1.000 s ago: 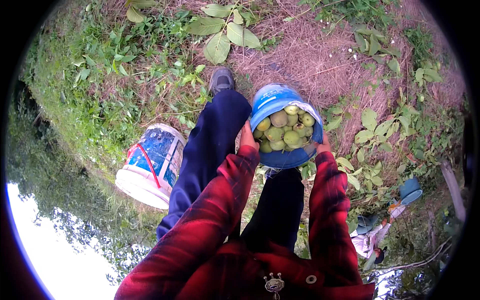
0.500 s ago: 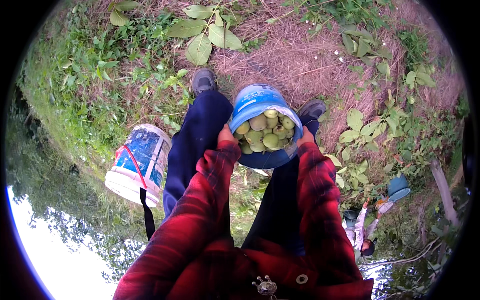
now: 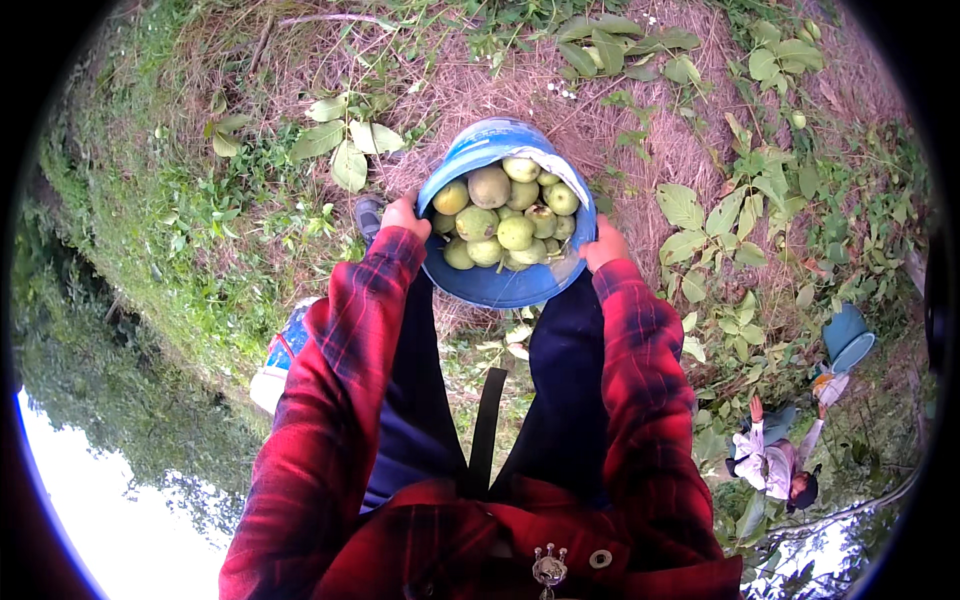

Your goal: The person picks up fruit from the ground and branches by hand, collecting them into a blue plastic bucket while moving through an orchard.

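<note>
A blue bucket (image 3: pixel 490 288) is tilted in front of me, its mouth facing me. Round green fruits (image 3: pixel 515 233), several with brown or dark blotches, fill much of it. My left hand (image 3: pixel 408 216) grips the rim on the left side. On the opposite side, my right hand (image 3: pixel 604 244) is closed on the rim, thumb showing. Both hands' other fingers are partly hidden by the bucket. The bucket is held over my legs, above the ground; its base is out of sight behind the body.
A white and blue bucket (image 3: pixel 270 385) stands left, partly hidden by my sleeve. Leafy plants (image 3: pixel 715 225) grow at right, and dry grass (image 3: pixel 470 80) lies ahead. Far right, another person (image 3: pixel 775 465) is near a blue-green bucket (image 3: pixel 845 335). A dark strap (image 3: pixel 487 425) hangs between my legs.
The blue bucket has moved up and slightly left in the view, with both hands still on its rim. The white and blue bucket is now more covered by my left arm.
</note>
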`<control>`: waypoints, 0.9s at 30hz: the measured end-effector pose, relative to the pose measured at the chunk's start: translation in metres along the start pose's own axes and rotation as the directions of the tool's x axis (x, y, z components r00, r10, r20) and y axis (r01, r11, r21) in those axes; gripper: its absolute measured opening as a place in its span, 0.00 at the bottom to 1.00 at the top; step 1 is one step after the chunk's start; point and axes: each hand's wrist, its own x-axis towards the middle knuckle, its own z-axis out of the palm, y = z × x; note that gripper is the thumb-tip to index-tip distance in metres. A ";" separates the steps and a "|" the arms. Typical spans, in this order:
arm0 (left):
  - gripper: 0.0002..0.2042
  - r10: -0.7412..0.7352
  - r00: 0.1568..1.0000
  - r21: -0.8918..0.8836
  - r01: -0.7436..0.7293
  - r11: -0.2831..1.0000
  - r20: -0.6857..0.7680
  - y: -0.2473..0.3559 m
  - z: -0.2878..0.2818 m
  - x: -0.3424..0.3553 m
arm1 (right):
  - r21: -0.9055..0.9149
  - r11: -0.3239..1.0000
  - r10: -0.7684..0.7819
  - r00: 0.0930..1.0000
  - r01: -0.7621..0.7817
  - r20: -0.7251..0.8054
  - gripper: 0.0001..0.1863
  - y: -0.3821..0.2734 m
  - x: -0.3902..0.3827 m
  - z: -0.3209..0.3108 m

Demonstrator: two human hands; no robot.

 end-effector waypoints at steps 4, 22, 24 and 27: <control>0.15 0.196 0.980 0.118 -0.198 0.973 0.025 0.104 0.006 0.036 | 0.163 0.986 0.005 0.984 0.025 -0.179 0.16 0.039 0.005 -0.057; 0.31 0.237 0.894 -0.124 -0.204 0.971 0.380 0.231 0.120 0.064 | 0.544 0.801 0.348 0.933 -0.249 -0.086 0.22 0.189 0.053 -0.202; 0.31 0.170 0.884 -0.160 -0.110 0.981 0.436 0.192 0.104 0.044 | 0.295 0.945 0.260 0.876 -0.143 -0.407 0.25 0.171 0.040 -0.202; 0.22 0.151 0.815 -0.078 -0.130 0.988 0.559 0.128 0.083 0.017 | 0.156 0.988 0.097 0.693 0.023 -0.714 0.19 0.093 0.019 -0.212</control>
